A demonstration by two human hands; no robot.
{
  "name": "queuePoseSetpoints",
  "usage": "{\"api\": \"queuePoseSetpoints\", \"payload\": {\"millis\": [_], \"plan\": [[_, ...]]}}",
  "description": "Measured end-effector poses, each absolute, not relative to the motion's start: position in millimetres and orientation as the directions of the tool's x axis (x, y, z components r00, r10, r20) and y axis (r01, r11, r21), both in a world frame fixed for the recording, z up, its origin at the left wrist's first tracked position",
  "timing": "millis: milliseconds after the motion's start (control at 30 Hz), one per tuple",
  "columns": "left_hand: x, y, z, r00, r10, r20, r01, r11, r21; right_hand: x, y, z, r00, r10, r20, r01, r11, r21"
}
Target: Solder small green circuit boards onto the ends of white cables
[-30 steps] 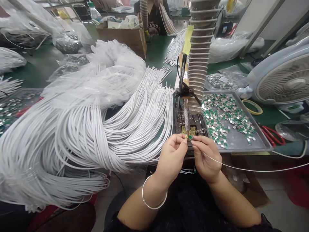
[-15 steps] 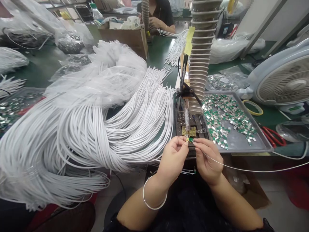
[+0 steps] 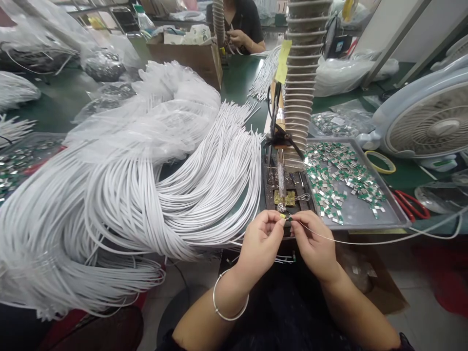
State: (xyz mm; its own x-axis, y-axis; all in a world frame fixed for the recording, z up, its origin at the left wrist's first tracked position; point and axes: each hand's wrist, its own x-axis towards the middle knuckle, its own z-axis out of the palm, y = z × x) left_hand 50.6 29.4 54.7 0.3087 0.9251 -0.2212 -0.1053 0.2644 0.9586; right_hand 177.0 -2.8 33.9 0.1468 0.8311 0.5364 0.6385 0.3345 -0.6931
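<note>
My left hand (image 3: 261,243) and my right hand (image 3: 313,243) meet fingertip to fingertip just below the tip of a fixed soldering iron (image 3: 281,179). Between them they pinch a small green circuit board (image 3: 287,217). The left hand's fingers are closed on the board's left end. My right hand pinches a thin white wire (image 3: 365,241) that runs off to the right. A silver bangle sits on my left wrist. A brass sponge pad (image 3: 285,198) lies on the iron's stand, right above my fingers.
A big bundle of white cables (image 3: 146,195) fills the left of the green table. A grey tray (image 3: 387,220) of several small green boards lies to the right, with red scissors (image 3: 411,204), a tape roll (image 3: 381,162) and a fan (image 3: 431,122) beyond. A ribbed fume hose (image 3: 303,73) hangs over the iron. Another person (image 3: 243,29) works across the table.
Both hands have dropped slightly toward me, away from the iron tip, still pinching the board and wire. The person opposite has shifted position.
</note>
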Motion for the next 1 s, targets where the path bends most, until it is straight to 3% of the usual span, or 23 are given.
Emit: {"api": "queuePoseSetpoints", "payload": {"millis": [300,1000], "plan": [[47.1,35.8,59.0,0.3,0.93,-0.212,-0.062,0.24,0.969,170.8,-0.4,34.7,0.241,0.899,0.366,0.483,0.216,-0.849],[44.8,46.9,69.2,0.309,0.921,-0.236,-0.089,0.275,0.957,166.2,9.6,39.5,0.28,0.895,0.347,0.422,0.21,-0.882]]}}
